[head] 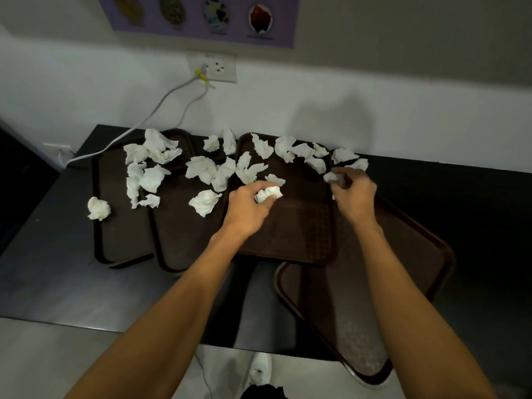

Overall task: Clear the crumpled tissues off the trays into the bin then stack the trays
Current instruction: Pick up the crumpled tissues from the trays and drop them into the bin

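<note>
Each hand — left hand (pixel 250 203), right hand (pixel 354 194) — clutches a tissue wad (pixel 269 193); best gather more before seeking the unseen bin.

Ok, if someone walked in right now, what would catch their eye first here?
White crumpled tissues lie scattered over the dark trays along the back of the black table. In the middle, the left hand and right hand are each gripping one. A skewed tray at the near right juts past the table's front edge.
</note>
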`<state>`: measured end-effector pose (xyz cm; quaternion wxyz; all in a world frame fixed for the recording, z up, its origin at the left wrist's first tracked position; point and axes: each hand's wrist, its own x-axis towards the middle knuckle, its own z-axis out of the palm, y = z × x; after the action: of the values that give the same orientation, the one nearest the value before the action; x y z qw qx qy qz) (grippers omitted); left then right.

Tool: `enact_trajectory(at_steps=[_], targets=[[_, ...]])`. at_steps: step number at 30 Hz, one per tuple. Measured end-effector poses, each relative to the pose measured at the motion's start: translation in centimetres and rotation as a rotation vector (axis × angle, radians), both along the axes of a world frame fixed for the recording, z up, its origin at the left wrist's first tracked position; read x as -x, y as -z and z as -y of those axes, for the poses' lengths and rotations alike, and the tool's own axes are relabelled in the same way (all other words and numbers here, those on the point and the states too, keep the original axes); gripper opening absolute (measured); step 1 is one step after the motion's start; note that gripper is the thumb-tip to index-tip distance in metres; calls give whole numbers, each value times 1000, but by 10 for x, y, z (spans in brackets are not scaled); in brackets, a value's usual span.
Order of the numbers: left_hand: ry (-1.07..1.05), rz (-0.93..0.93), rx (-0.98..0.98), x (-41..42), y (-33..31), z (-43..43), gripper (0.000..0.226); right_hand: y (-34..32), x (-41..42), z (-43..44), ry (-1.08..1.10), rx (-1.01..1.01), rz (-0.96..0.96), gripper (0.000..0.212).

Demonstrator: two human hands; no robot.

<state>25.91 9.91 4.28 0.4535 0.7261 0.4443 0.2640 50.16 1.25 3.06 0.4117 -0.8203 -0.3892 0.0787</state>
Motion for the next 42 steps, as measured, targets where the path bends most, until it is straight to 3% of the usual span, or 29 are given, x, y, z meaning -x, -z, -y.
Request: enact_trajectory(at_steps=[4, 9, 19, 33, 42], targets=[[-16, 33, 1, 22, -7, 6, 25, -21, 62, 14, -59, -120, -141, 28], [-73, 55, -2, 68, -16, 15, 23, -36, 146, 23, -131, -213, -174, 27], [-210, 96, 21, 235, -5, 31, 19, -22, 311, 23, -234, -225, -317, 25], [-555, 50, 80, 510, 60, 75, 20, 39, 572, 26, -526, -64, -451, 28], [-763, 16, 190, 603, 110, 104, 21, 88, 655, 17, -714, 87, -449, 29]])
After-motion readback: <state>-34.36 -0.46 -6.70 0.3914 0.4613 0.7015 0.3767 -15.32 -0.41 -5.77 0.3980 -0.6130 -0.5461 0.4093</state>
